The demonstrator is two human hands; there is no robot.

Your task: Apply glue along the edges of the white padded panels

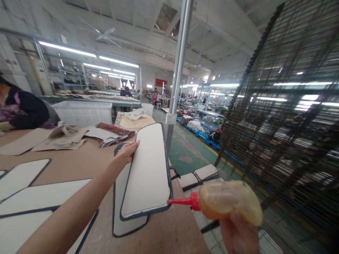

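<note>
My left hand [128, 151] grips the left edge of a white panel with a dark border [148, 169], held tilted above the table. Beneath it lies a second panel of the same kind [119, 208], partly covered. A squeeze bottle [225, 199] of yellowish liquid, with a red nozzle, is in my right hand [239, 231], fingers wrapped round its underside. Its nozzle tip is at the lower right corner of the upper panel, where the light face meets the dark border. Whether liquid is coming out cannot be made out.
More bordered panels [39, 197] lie on the brown table [169, 227] at left. Fabric scraps [62, 137] and a white bin [83, 112] are farther back. A person [21, 102] sits at far left. A metal pole [177, 70] and a wire rack [280, 106] stand at right.
</note>
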